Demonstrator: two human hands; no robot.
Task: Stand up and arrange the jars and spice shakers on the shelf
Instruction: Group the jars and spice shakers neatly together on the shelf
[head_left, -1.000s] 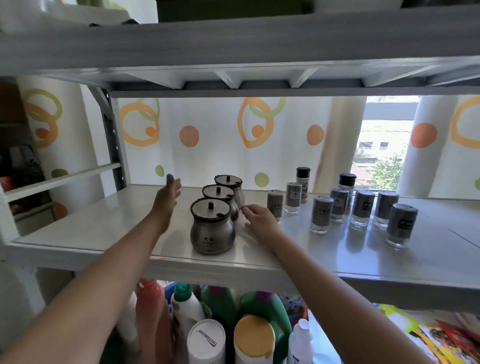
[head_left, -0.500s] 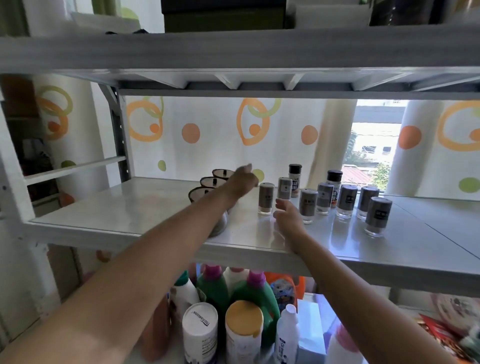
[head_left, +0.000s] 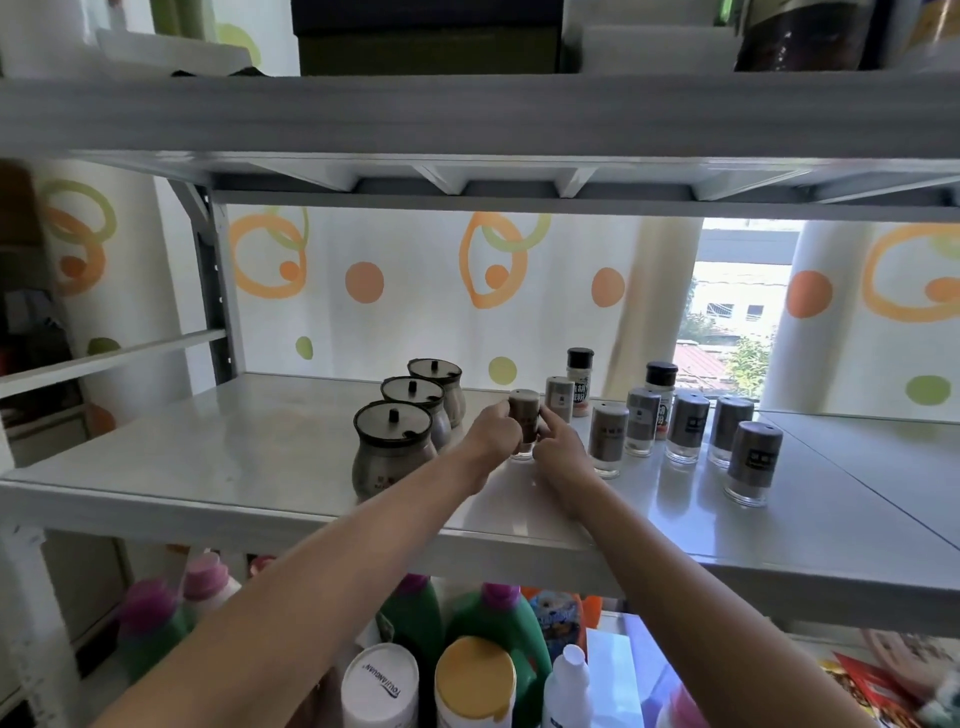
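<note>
L hand (head_left: 491, 434) + R hand (head_left: 563, 452) fingers pinch upright shaker (head_left: 523, 421) on shelf (head_left: 260, 457); positioning step. Next, prob: line up beside jars (head_left: 392, 441), release.

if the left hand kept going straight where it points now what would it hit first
It already grips the brown shaker. Past that, the left hand would likely meet the grey shaker just behind, though depth is unclear.
</note>
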